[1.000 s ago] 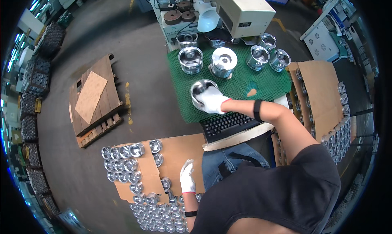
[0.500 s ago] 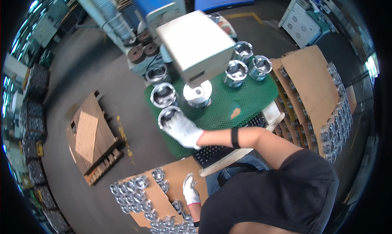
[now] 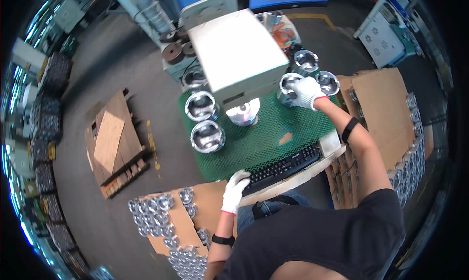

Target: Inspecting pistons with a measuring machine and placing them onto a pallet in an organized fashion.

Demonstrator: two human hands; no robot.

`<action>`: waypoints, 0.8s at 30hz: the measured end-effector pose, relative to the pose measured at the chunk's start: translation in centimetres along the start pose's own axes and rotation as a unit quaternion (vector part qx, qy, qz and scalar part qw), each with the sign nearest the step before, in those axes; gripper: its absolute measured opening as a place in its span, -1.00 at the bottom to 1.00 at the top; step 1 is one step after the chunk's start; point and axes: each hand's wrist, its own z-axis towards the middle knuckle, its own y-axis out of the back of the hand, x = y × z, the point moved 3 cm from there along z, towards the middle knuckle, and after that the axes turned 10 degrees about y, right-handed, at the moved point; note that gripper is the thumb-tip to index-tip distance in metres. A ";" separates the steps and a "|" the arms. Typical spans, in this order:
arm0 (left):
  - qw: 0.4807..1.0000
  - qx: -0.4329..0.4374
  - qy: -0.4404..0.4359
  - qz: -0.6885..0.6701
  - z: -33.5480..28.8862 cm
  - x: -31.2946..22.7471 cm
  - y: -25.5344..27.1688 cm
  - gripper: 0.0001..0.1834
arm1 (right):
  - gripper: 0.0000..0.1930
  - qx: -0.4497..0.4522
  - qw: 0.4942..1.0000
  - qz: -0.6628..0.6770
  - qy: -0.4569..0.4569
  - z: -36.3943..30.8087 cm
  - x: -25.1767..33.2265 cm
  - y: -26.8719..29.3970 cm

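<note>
My right hand [image 3: 309, 92], in a white knit glove, is closed on the rim of a shiny metal piston [image 3: 288, 98] on the table's right side. Two more pistons, a rear one [image 3: 306, 61] and a right one [image 3: 327, 82], stand beside it. My gloved left hand [image 3: 236, 184] has its fingers extended at the left end of a black keyboard [image 3: 283, 167]. On the left of the table, a front piston [image 3: 208, 137] and others stand in a row, open ends up. Another piston [image 3: 243, 115] sits beneath the white box-shaped machine head [image 3: 239, 50], partly hidden.
Green mesh matting [image 3: 259, 143] covers the table. Cardboard sheets [image 3: 383, 114] with stacked pistons stand at the right; more pistons [image 3: 151, 214] lie on cardboard at the lower left. A wooden pallet [image 3: 115, 143] is on the floor. Brown rings [image 3: 172, 53] sit behind the table.
My right hand has left the front left piston, which stays on the mat, and moved to a piston on the right. My left hand has moved up to the keyboard.
</note>
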 end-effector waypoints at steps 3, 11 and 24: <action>0.999 0.031 -0.006 -0.005 -2.4 -2.6 -0.7 -0.61 | -0.72 0.037 0.995 -0.091 -0.010 1.9 -0.5 -5.1; 0.959 -0.244 0.035 -0.137 -13.0 11.0 11.9 -0.58 | -0.65 0.006 0.986 0.158 -0.045 -6.5 11.7 -0.2; 0.918 -0.025 -0.224 -0.327 -15.3 1.4 7.9 -0.46 | -0.49 0.238 0.507 0.825 0.077 -6.4 37.3 11.8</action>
